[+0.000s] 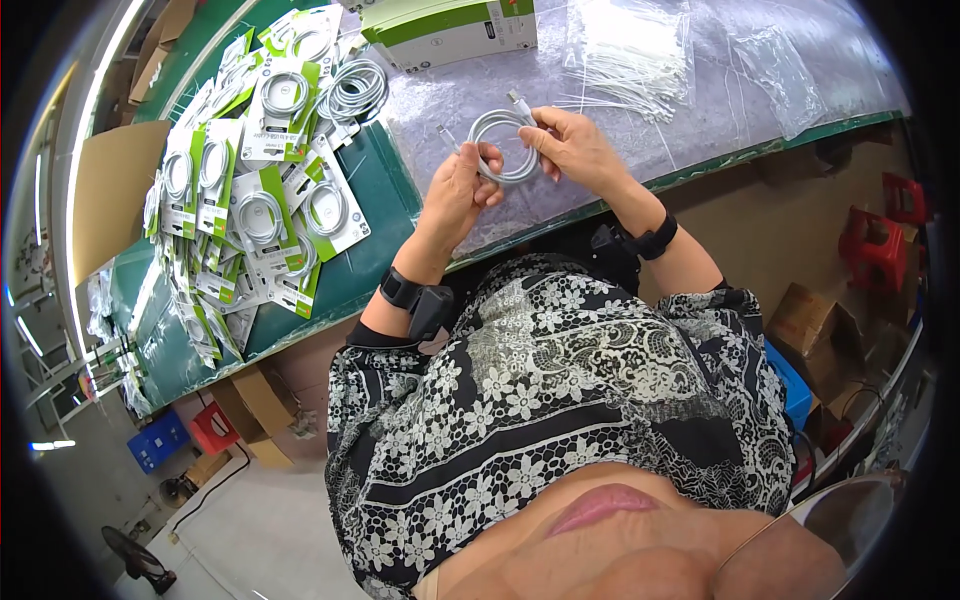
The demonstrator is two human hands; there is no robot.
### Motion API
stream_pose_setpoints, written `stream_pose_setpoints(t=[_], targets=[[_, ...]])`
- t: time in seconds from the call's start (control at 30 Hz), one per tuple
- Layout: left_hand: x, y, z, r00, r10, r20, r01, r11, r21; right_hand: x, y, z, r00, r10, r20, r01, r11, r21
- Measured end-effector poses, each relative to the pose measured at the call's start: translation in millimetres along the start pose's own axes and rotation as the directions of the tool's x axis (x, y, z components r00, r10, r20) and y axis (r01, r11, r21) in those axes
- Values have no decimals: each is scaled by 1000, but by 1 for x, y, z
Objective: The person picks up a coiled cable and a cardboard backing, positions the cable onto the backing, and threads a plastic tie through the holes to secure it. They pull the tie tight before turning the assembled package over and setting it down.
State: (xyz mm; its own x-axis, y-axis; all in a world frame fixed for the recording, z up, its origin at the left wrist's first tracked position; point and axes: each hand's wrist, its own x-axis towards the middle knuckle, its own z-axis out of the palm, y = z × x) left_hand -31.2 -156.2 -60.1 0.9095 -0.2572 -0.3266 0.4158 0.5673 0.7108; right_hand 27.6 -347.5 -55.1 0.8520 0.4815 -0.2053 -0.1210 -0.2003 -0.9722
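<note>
Between my two hands is a coiled white USB cable (503, 178), held just above the table. My left hand (463, 190) pinches the coil's left side, near a small plug that sticks up. On the right side my right hand (575, 150) grips the coil close to the larger plug, with thumb and fingers closed. Left of my hands lies a big pile of white and green cards with coiled cables (262, 220). Several loose cable coils (355, 90) rest at the pile's upper right edge.
A green and white box (455, 35) stands at the far side of the table. To its right lie a bundle of white ties (640, 85) and a clear plastic bag (778, 80). A brown cardboard flap (118, 200) rises left of the pile. Red stools (872, 248) stand below, right.
</note>
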Motion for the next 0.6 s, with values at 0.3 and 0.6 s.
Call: stream_pose_setpoints(t=[0.3, 0.6], targets=[[8, -7, 13, 977, 214, -12, -201, 937, 286, -11, 5, 11, 972, -89, -217, 118, 985, 124], [10, -8, 9, 980, 182, -84, -150, 942, 300, -8, 12, 9, 983, -55, -174, 84, 982, 167]])
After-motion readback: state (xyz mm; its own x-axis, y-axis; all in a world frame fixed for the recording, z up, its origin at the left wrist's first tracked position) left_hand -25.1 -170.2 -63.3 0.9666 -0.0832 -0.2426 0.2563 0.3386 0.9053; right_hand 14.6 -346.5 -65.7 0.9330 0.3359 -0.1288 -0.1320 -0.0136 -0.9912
